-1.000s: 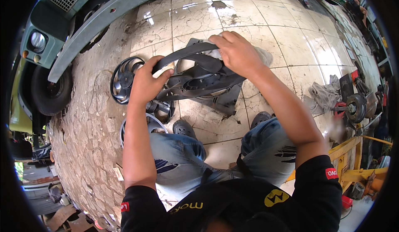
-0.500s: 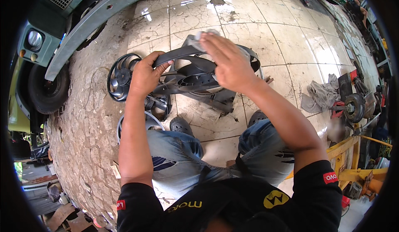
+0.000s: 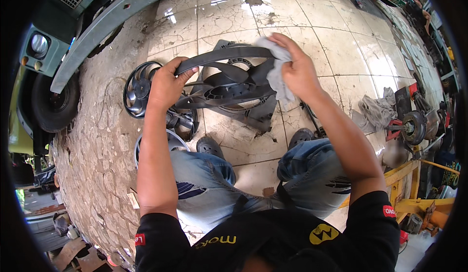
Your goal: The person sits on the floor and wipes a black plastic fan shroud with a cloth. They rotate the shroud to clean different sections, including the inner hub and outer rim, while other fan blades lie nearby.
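Spreading glossy and cracked across the middle, the cream tiled floor [image 3: 319, 23] meets rough, broken concrete [image 3: 97, 150] on the left, with a grey-green vehicle front [image 3: 54, 32] far left and a yellow metal frame [image 3: 417, 206] near right. Held tilted above the floor, over a flat dark-grey panel [image 3: 254, 119], is a matte black plastic fan [image 3: 231, 72] with a broad circular rim and wide curved blades. The left hand [image 3: 168, 84] has its fingers clamped on the rim's left side; the right hand [image 3: 301, 72] has its fingers closed on a crumpled light-grey cloth [image 3: 278, 79] against the rim's right end.
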A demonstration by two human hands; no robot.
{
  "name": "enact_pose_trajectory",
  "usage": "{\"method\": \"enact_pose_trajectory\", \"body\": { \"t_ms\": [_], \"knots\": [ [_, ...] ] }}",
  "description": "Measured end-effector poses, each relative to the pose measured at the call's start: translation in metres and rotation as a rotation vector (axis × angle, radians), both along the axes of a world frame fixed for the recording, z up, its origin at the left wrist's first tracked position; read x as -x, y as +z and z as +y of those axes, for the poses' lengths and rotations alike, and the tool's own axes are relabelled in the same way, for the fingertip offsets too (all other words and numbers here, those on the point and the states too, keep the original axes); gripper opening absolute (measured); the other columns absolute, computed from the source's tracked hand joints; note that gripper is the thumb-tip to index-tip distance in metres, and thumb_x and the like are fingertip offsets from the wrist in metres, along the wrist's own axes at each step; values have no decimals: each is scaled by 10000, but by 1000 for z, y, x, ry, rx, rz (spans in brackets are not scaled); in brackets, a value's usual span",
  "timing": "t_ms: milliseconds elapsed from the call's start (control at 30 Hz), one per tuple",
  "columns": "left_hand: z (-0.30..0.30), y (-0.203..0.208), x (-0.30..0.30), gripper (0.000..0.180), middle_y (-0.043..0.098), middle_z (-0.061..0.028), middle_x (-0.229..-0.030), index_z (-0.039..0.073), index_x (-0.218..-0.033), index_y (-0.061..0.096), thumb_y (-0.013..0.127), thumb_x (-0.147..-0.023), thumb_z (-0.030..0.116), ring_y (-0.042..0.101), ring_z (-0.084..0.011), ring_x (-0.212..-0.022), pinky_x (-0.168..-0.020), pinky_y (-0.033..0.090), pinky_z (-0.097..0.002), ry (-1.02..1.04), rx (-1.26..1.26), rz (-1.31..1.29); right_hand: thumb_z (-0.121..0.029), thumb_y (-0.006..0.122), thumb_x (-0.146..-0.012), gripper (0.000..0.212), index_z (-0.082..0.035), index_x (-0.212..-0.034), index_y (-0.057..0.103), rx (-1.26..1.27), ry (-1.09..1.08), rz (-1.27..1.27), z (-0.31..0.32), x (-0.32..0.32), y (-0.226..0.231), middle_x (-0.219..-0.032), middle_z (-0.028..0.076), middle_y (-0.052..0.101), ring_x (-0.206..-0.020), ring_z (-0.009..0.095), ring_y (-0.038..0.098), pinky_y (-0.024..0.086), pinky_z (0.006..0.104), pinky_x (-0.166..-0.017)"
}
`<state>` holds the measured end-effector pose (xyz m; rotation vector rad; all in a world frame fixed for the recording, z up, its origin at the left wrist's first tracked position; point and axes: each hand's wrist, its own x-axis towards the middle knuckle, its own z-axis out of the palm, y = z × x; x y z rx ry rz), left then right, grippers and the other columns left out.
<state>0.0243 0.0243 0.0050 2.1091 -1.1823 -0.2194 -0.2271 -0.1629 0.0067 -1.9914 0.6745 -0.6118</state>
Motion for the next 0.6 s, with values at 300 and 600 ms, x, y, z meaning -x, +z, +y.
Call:
{"method": "enact_pose_trajectory", "body": {
  "t_ms": [300,600],
  "knots": [
    [-4,-1,2,342,681,-110,-806,43,-1121,685,763,-901,293,575,-188,-713,-719,492,-318,-15,61,-6,93,448,-880,647,-146,-1482,456,590,169,-51,-15,2,-19,-1482,115,506,-1361,300,493,442,390,-1131],
    [-9,3,2,368,672,-121,-796,17,-1114,678,766,-898,301,573,-194,-709,-706,486,-319,26,31,-5,-98,611,-897,545,-140,-1424,479,330,-16,299,-63,30,-54,-1218,255,632,-998,433,660,532,481,-855]
  ]
}}
